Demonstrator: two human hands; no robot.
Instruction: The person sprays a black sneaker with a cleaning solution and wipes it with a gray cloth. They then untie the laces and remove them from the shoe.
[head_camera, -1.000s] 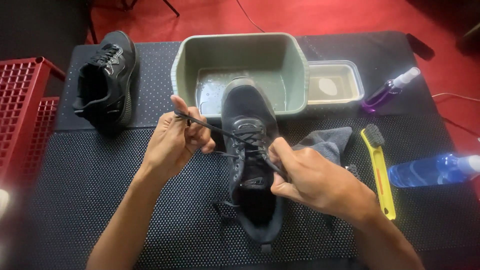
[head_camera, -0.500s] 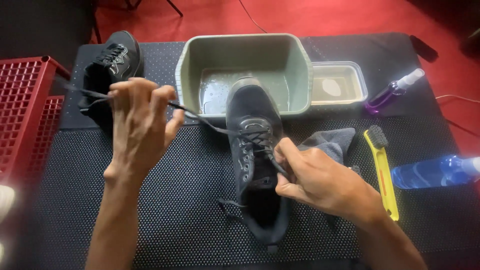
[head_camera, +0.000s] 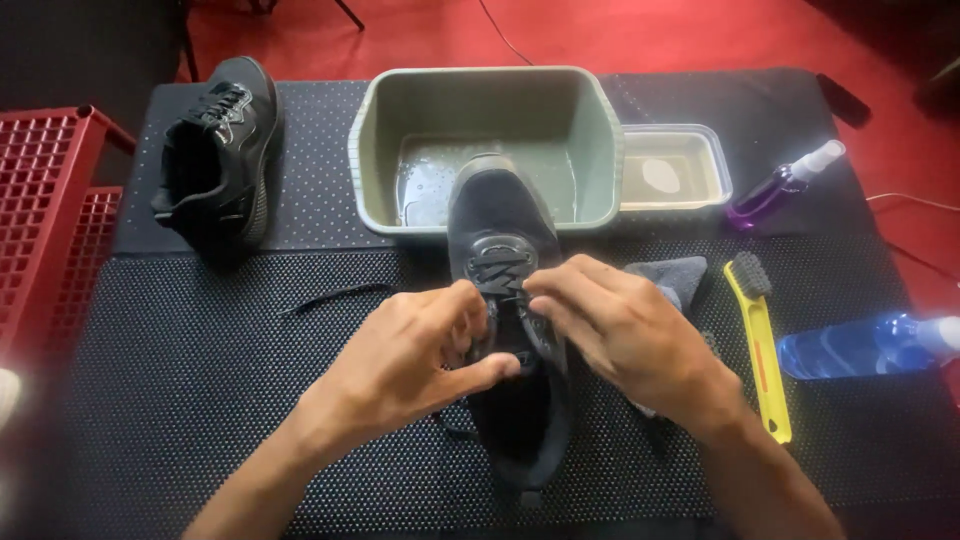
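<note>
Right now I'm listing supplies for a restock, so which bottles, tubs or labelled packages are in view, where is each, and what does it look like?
Purple spray bottle: far right, lying tilted, slim, white nozzle.
Blue spray bottle: right edge, lying on its side, clear blue, white top.
Clear tub: right of the basin, shallow, rectangular, a pale lump inside.
Green basin: top centre, deep, rectangular, a little water.
No labels, signs or screens can be made out.

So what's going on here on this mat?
A person has both hands on a dark shoe lying on the black dotted mat. The left hand and right hand meet at the laces over its tongue, fingers pinching there. A loose lace trails on the mat to the left. A green basin with a little water sits just beyond the toe, a second shoe lies at the far left, and a yellow brush lies at the right.
</note>
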